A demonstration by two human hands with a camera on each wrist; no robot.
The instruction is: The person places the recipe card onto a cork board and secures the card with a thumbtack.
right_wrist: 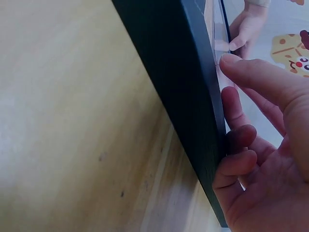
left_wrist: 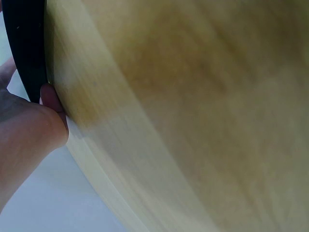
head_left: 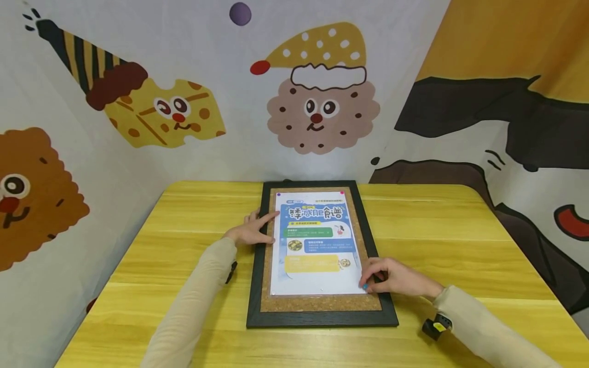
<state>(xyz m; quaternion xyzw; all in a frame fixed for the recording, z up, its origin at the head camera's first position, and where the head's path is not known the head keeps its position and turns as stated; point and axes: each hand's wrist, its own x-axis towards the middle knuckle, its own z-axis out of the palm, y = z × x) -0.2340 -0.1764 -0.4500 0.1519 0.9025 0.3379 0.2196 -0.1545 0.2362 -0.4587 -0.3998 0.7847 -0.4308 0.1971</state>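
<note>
A printed sheet [head_left: 317,283] with blue, green and yellow panels lies on a cork board [head_left: 322,304] with a black frame [head_left: 322,320]. At its upper corners are a purple push pin [head_left: 278,194] and a pink push pin [head_left: 342,192]. My right hand [head_left: 388,276] pinches a small blue push pin [head_left: 365,286] at the sheet's lower right corner; in the right wrist view its other fingers [right_wrist: 236,166] lie against the frame's side. My left hand [head_left: 250,230] rests over the frame's left side, thumb and index finger spread toward the sheet's edge.
The board lies on a yellow wood-grain table [head_left: 193,220], its far end close to the wall. A cloth [head_left: 248,128] printed with cartoon food hangs behind. A dark device [head_left: 436,327] is strapped to my right wrist.
</note>
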